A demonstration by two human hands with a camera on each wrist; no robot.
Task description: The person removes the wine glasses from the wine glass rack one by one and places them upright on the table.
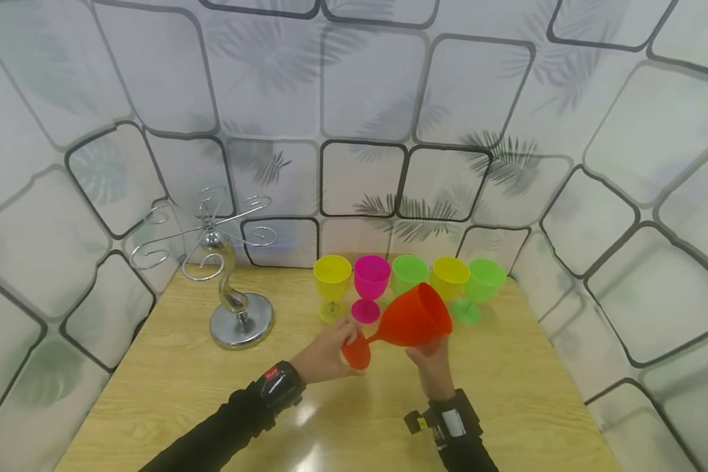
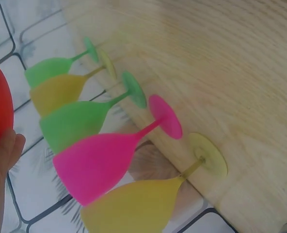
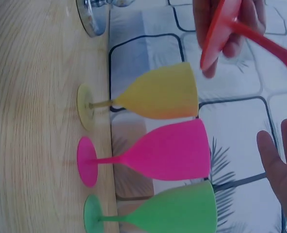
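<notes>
A red plastic goblet [image 1: 410, 319] is held in the air over the table, lying nearly sideways with its mouth to the right. My left hand [image 1: 326, 354] pinches its round foot, which shows between the fingers in the right wrist view. At the bowl's underside my right hand [image 1: 433, 367] holds it, with some fingers hidden behind the bowl. Behind stand a yellow goblet [image 1: 332, 278], a pink goblet [image 1: 372, 276], a green goblet [image 1: 410, 272], a second yellow goblet [image 1: 450, 275] and a second green goblet [image 1: 485, 278], all upright in a row.
At the back left stands a silver metal stand [image 1: 242, 321] with curled wire arms [image 1: 203, 229] spreading from its top. The wooden table [image 1: 183, 406] meets a patterned cloth wall [image 1: 366, 98] at the back and sides.
</notes>
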